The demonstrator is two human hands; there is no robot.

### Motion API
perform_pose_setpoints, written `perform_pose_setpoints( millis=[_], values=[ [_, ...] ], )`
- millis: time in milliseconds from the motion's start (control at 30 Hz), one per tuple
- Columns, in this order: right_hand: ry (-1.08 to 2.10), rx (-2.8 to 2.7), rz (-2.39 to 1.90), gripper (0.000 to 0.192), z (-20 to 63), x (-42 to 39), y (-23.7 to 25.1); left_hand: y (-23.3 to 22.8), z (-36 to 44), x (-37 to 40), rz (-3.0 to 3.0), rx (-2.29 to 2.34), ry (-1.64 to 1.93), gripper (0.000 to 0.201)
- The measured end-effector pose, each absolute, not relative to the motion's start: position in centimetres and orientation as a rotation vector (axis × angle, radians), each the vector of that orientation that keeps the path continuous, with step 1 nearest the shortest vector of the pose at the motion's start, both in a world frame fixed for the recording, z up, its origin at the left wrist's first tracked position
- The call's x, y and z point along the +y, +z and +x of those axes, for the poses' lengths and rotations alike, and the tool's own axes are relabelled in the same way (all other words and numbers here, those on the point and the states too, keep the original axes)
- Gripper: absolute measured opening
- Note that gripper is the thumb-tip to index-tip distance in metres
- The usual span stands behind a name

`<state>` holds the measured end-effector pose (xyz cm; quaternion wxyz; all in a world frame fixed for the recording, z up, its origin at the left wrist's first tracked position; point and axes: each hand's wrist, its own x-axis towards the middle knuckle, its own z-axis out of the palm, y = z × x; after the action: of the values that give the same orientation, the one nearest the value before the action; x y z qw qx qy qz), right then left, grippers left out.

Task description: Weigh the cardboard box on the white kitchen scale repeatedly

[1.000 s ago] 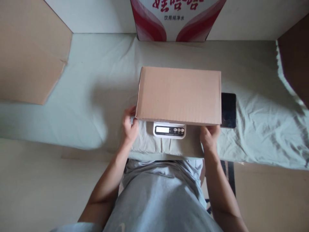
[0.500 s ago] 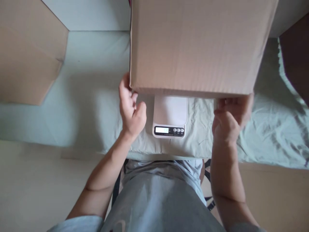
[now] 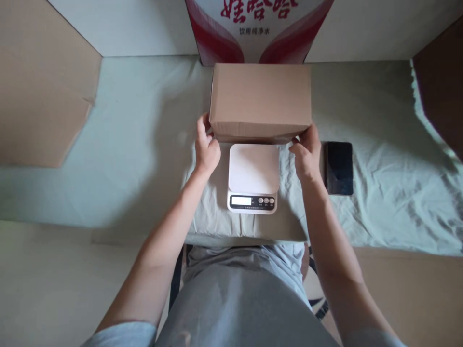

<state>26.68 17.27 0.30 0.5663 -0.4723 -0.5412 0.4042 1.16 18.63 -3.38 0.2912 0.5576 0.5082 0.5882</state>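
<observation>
A plain brown corrugated cardboard box (image 3: 260,101), closed and unmarked on the faces that showed, sat on the pale green wrinkled cloth (image 3: 144,144), just beyond a white kitchen scale (image 3: 253,177). The left hand (image 3: 206,147) gripped the box's near left corner, fingers curled round the edge. The right hand (image 3: 306,154) clasped the near right corner in the same way, thumb toward the scale. Whether the box rested fully on the cloth or was held slightly above it could not be told.

The scale's square platform was bare; its front strip carried a small grey display and three round buttons, with print too small to read. A black smartphone (image 3: 339,167) lay face up with a dark screen just beside the right hand. Behind the box stood a red-and-white carton (image 3: 253,29) bearing large red Chinese characters cut off by the top edge, and below them the smaller line "饮用纯净水". Flat brown cardboard sheets (image 3: 43,86) leaned at the left and right edges.
</observation>
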Motion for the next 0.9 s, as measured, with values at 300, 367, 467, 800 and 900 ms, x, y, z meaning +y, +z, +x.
perform_pose_setpoints(
  millis=[300,367,467,800,900],
  values=[
    [0.757,-1.083,-1.277,0.069,29.1,15.2,-1.5,-5.1,-1.0,16.7,1.588,1.588,1.43,0.076],
    [0.736,-1.11,-1.3,0.067,29.4,14.7,-2.2,-5.6,-1.3,16.0,1.61,1.631,1.418,0.076],
    [0.713,-1.176,-1.334,0.07,29.6,14.3,-3.7,-6.0,-1.2,15.3,1.647,1.68,1.409,0.074],
    [0.58,-1.288,-1.418,0.077,29.3,13.5,-4.9,-5.6,-0.7,14.8,1.733,1.817,1.374,0.072],
    [0.62,-1.245,-1.407,0.075,29.3,13.5,-4.6,-5.8,-0.9,14.9,1.665,1.766,1.401,0.069]
  ],
)
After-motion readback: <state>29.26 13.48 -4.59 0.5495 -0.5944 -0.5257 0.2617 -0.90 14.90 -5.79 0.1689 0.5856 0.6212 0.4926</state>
